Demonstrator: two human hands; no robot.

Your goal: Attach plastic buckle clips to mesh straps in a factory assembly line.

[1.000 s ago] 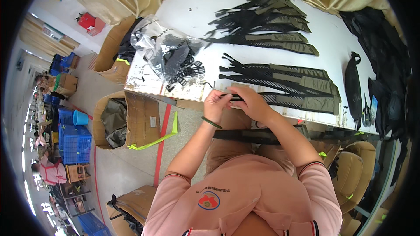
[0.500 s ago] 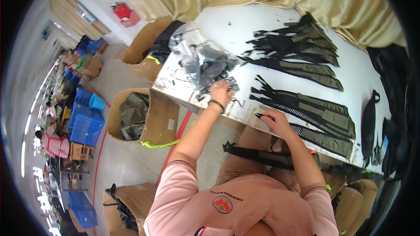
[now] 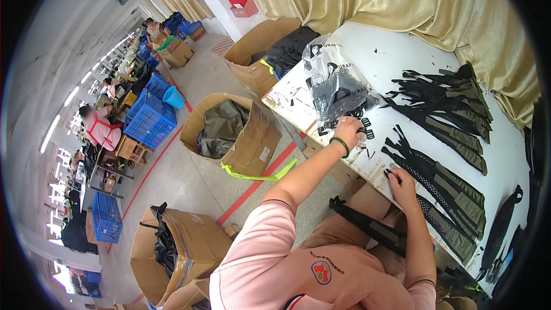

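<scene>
My left hand point(image 3: 349, 131) reaches to the mouth of a clear plastic bag point(image 3: 321, 83) on the white table. Its fingers are closed on a small black buckle, beside several loose black slide buckles point(image 3: 367, 127). By the table's near edge my right hand point(image 3: 400, 185) pinches a small black piece point(image 3: 388, 171); the rest of it is hidden in the fingers. To the right of that hand lie black and olive strap pieces point(image 3: 442, 186) with mesh sections. A similar black strap point(image 3: 367, 224) lies across my lap.
More strap pieces point(image 3: 459, 103) are fanned out farther back. Scissors point(image 3: 493, 267) and a dark padded strap point(image 3: 505, 224) lie at the right. Open cartons point(image 3: 252, 143) stand on the floor to the left; a gold curtain point(image 3: 390, 6) hangs behind the white table point(image 3: 396, 40).
The view has swung left, so the table and hands appear farther right. My left hand remains at the buckles by the bag; my right hand still pinches the black piece.
</scene>
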